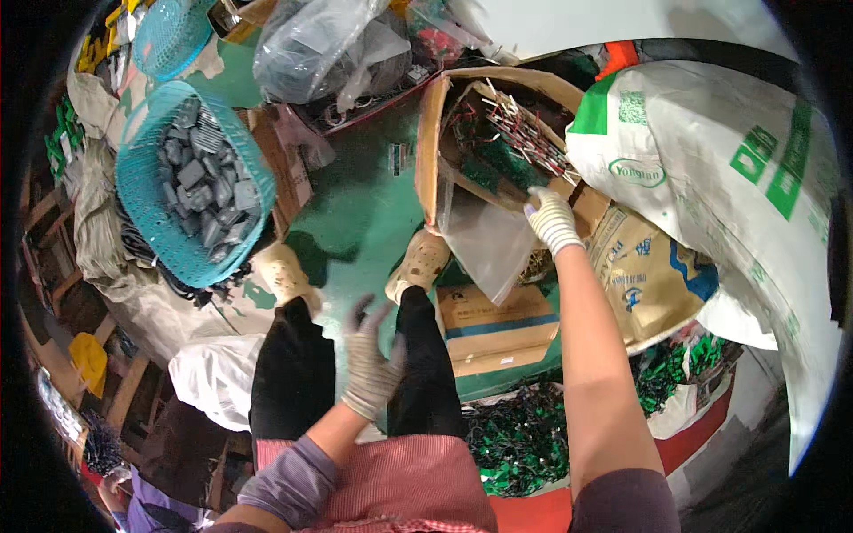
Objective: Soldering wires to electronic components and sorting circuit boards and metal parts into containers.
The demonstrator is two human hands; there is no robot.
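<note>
Gloved right hand (553,220) at open cardboard box (428,151); left hand (371,366) near black trousers (423,355).

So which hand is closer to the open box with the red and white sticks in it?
The right hand: it is at the near edge of the open box. The left hand is lower in the picture, by the person's legs, away from the box.
</note>
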